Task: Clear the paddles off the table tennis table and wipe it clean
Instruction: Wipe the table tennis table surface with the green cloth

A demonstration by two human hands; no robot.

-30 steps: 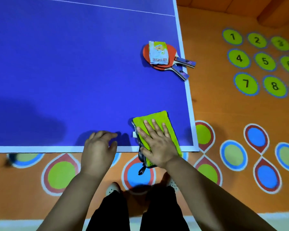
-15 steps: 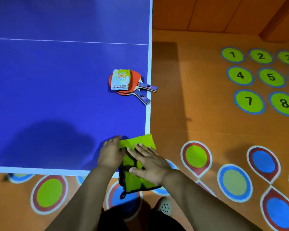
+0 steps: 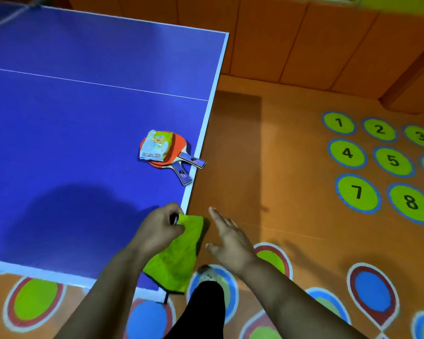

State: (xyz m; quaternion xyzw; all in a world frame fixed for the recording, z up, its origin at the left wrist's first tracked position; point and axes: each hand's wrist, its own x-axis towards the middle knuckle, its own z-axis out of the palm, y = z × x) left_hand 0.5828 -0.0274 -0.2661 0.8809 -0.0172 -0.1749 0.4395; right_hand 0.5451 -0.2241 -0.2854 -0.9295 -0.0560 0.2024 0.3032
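Two red paddles [image 3: 175, 152] with blue-striped handles lie stacked near the right edge of the blue table tennis table [image 3: 71, 123], their handles reaching the white border. A small printed packet [image 3: 155, 145] rests on top of them. My left hand [image 3: 158, 231] pinches the top edge of a lime-green cloth [image 3: 181, 255], which hangs down over the table's near right corner. My right hand [image 3: 228, 237] hovers just right of the cloth, off the table, fingers spread and holding nothing.
The floor [image 3: 267, 167] is orange with painted numbered green circles [image 3: 357, 192] at the right and coloured drops near my feet. An orange panelled wall [image 3: 304, 45] runs behind the table. My dark trouser leg and a shoe [image 3: 207, 274] stand below the table corner.
My left hand has taken the cloth and lifted it off the table corner. My right hand has come off the cloth and moved right. The view has swung left and up.
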